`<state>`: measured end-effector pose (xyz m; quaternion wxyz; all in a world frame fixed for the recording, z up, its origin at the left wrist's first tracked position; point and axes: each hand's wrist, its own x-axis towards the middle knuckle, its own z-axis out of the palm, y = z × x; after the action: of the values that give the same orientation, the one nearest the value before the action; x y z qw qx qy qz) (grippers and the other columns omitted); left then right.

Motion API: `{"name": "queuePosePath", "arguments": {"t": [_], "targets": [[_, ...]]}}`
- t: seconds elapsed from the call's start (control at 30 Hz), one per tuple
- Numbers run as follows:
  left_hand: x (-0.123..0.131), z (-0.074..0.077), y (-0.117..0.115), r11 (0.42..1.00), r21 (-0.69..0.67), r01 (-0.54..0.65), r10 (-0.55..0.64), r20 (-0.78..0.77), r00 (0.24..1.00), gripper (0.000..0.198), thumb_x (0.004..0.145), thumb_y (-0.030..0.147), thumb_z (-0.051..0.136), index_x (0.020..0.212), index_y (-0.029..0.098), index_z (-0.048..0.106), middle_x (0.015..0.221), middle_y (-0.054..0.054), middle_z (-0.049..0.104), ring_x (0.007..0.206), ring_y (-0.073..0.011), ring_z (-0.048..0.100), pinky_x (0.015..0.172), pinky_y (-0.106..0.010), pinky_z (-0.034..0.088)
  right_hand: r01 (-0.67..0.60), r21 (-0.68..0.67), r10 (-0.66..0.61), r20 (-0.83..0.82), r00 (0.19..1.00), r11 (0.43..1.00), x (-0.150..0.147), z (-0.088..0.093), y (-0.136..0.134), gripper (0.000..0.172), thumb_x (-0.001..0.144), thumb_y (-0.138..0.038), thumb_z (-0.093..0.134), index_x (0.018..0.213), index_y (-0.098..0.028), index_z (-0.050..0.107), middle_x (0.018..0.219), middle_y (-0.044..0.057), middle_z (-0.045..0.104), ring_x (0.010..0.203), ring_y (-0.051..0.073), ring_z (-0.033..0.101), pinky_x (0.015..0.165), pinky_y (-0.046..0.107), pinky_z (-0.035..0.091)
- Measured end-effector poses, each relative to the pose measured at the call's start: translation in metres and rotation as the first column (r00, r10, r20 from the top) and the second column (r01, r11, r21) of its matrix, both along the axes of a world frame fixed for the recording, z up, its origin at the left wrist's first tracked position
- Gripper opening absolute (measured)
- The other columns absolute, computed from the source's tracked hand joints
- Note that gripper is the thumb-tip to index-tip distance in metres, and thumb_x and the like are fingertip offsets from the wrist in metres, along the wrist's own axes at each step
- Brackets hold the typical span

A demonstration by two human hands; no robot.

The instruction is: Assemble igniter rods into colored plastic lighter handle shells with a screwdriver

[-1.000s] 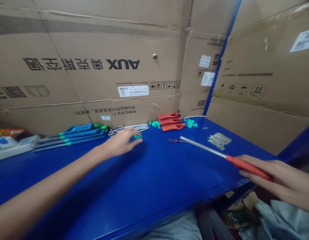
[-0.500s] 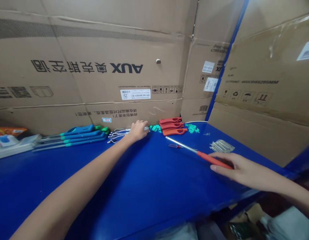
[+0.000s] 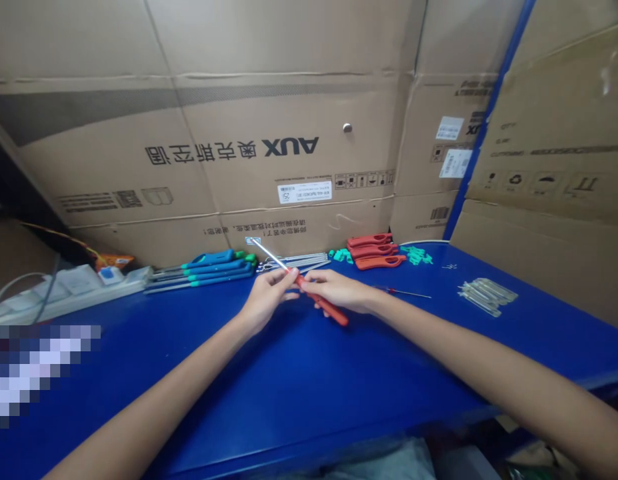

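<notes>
Above the middle of the blue table, both hands are at a tool with a red handle [image 3: 333, 312] and a thin metal shaft [image 3: 269, 254], which points up and to the left. My left hand [image 3: 269, 297] pinches it where shaft meets handle, thumb on top, other fingers partly spread. My right hand [image 3: 333, 288] is closed around the handle, whose end sticks out below. Behind the hands lies a bunch of thin metal rods [image 3: 313, 260]. Whether the left hand also holds a small piece is not visible. A small screwdriver [image 3: 411, 294] lies partly behind the right forearm.
Blue-handled tools [image 3: 213, 269] lie left beside a power strip [image 3: 129, 283]. Red handles [image 3: 373, 251] are stacked at the back, with small green pieces [image 3: 343, 256] and green clips [image 3: 419, 256] on either side. Bagged small parts [image 3: 489, 295] lie right. Cardboard walls [image 3: 289, 107] enclose the table.
My left hand has left the metal rods and come to the tool. My right hand has carried the red-handled tool left to meet it. The view has shifted left.
</notes>
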<state>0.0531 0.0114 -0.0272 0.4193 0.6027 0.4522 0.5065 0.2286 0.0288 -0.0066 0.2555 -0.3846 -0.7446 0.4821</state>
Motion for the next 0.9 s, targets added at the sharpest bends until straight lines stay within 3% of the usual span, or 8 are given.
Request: {"name": "queuePosePath", "arguments": {"t": [0.1,0.23,0.37,0.47,0.63,0.73,0.9], "targets": [[-0.002,-0.005,-0.001,0.993,-0.106,0.045,-0.025,0.190,0.982,0.037,0.073,0.046,0.076,0.083,0.011,0.068,0.083,-0.011,0.073,0.079,-0.0220,0.071,0.080,-0.038,0.057,0.035,0.006,-0.034,-0.137,0.990,0.999,-0.015,-0.017,-0.002,0.018,0.087,-0.028,0.056,0.076,-0.015,0.063,0.067,-0.002,0.059,0.063,0.010,0.056,0.058,0.020,0.047],[0.001,-0.012,-0.007,0.978,-0.200,0.065,0.011,0.357,0.934,0.024,0.076,0.031,0.077,0.078,0.009,0.067,0.078,-0.011,0.073,0.080,-0.0229,0.072,0.089,-0.044,0.056,0.112,-0.021,-0.113,-0.264,0.958,0.994,-0.016,-0.032,-0.007,0.020,0.081,-0.030,0.063,0.075,-0.013,0.072,0.075,0.001,0.065,0.061,0.010,0.055,0.058,0.024,0.051],[0.008,-0.015,-0.012,0.969,-0.242,0.040,0.072,0.438,0.896,0.015,0.081,0.023,0.072,0.077,0.009,0.066,0.076,-0.009,0.073,0.080,-0.0222,0.072,0.093,-0.046,0.054,0.142,-0.097,-0.168,-0.362,0.917,0.985,-0.016,-0.035,-0.008,0.018,0.073,-0.030,0.072,0.072,-0.013,0.075,0.095,0.006,0.069,0.061,0.010,0.059,0.054,0.024,0.054],[0.009,-0.014,-0.014,0.966,-0.256,0.030,0.093,0.455,0.886,0.009,0.083,0.018,0.069,0.080,0.009,0.068,0.076,-0.009,0.074,0.080,-0.0216,0.073,0.093,-0.045,0.054,0.134,-0.192,-0.202,-0.396,0.896,0.972,-0.011,-0.032,-0.005,0.017,0.074,-0.028,0.073,0.076,-0.011,0.075,0.091,0.008,0.071,0.060,0.013,0.063,0.053,0.027,0.058],[0.009,-0.013,-0.018,0.967,-0.252,0.043,0.069,0.421,0.905,0.008,0.083,0.013,0.062,0.087,0.008,0.068,0.089,-0.011,0.074,0.085,-0.0223,0.072,0.091,-0.043,0.056,0.147,-0.290,-0.264,-0.419,0.869,0.946,-0.001,-0.027,0.003,0.014,0.084,-0.022,0.065,0.078,-0.011,0.072,0.080,0.007,0.072,0.068,0.013,0.068,0.064,0.025,0.061],[0.009,-0.013,-0.016,0.972,-0.235,0.026,0.060,0.348,0.935,0.009,0.080,0.014,0.063,0.088,0.009,0.065,0.090,-0.013,0.074,0.085,-0.0231,0.073,0.089,-0.043,0.056,0.119,-0.316,-0.244,-0.395,0.886,0.941,0.001,-0.025,0.005,0.013,0.083,-0.022,0.067,0.076,-0.012,0.071,0.076,0.005,0.071,0.066,0.013,0.068,0.064,0.027,0.061],[-0.003,-0.016,-0.009,0.985,-0.145,-0.098,0.107,0.059,0.993,0.014,0.072,0.017,0.066,0.084,0.015,0.060,0.077,-0.009,0.073,0.073,-0.0237,0.072,0.074,-0.042,0.058,0.078,-0.309,-0.181,-0.320,0.930,0.948,0.010,-0.019,0.006,0.022,0.088,-0.020,0.061,0.069,-0.011,0.066,0.063,0.002,0.065,0.060,0.011,0.063,0.057,0.024,0.060]]}}
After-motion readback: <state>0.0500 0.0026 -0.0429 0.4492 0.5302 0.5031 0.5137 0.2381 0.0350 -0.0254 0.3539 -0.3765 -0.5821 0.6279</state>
